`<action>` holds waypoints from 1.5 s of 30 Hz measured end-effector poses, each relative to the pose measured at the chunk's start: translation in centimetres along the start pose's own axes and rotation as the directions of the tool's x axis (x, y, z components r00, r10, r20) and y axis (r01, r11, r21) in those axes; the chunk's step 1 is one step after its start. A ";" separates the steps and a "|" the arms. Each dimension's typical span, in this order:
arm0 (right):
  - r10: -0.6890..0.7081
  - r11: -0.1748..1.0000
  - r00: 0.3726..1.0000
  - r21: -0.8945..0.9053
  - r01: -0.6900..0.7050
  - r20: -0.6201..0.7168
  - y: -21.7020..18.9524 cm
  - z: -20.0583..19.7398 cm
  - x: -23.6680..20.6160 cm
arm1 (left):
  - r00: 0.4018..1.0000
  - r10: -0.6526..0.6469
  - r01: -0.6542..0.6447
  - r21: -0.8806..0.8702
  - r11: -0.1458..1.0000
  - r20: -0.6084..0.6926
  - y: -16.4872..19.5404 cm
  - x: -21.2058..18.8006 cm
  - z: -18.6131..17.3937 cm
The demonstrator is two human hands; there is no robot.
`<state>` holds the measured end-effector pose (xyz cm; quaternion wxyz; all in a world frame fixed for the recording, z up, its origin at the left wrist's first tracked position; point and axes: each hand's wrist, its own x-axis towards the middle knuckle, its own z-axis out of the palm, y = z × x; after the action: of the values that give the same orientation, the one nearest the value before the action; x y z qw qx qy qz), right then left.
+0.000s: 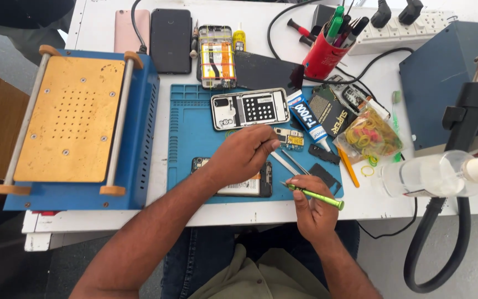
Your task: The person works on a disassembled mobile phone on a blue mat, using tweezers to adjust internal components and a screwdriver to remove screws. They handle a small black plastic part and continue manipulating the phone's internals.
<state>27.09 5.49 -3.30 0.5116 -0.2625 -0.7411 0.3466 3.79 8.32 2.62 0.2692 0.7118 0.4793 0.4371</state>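
Note:
My left hand (245,155) lies over an opened phone (244,185) on the blue work mat (195,133), its fingertips pinched near a small circuit board (290,138). My right hand (313,202) grips a green screwdriver (319,196) at the mat's front right edge, the tip pointing left toward the phone. Metal tweezers (289,162) lie on the mat between the two hands. A white phone frame (250,108) rests at the top of the mat.
A blue heating machine with a gold plate (73,119) fills the left. Phones (170,40), a glue tube (311,122), a red tool cup (323,55), a bag of rubber bands (369,135), a clear bottle (432,174), a power strip (405,27) and a black hose (438,243) surround the mat.

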 end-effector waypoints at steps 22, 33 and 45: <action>0.117 0.992 0.982 0.055 -0.110 -0.149 -0.3 0.1 0.3 | 0.978 -0.043 0.123 -0.398 0.909 0.204 -1.9 0.7 0.4; -0.050 0.992 0.970 0.098 0.075 -0.238 1.1 1.0 3.9 | 0.895 -0.264 0.418 -0.466 0.780 0.361 -1.4 0.6 0.7; -0.100 0.995 0.967 -0.020 0.098 -0.234 2.3 1.0 2.5 | 0.838 -0.311 0.513 -0.449 0.732 0.449 -1.0 0.6 0.6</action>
<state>25.41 8.54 -3.95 0.6113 -0.2663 -0.6890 0.2842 3.94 9.23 1.79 0.6335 0.5413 0.4256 0.3531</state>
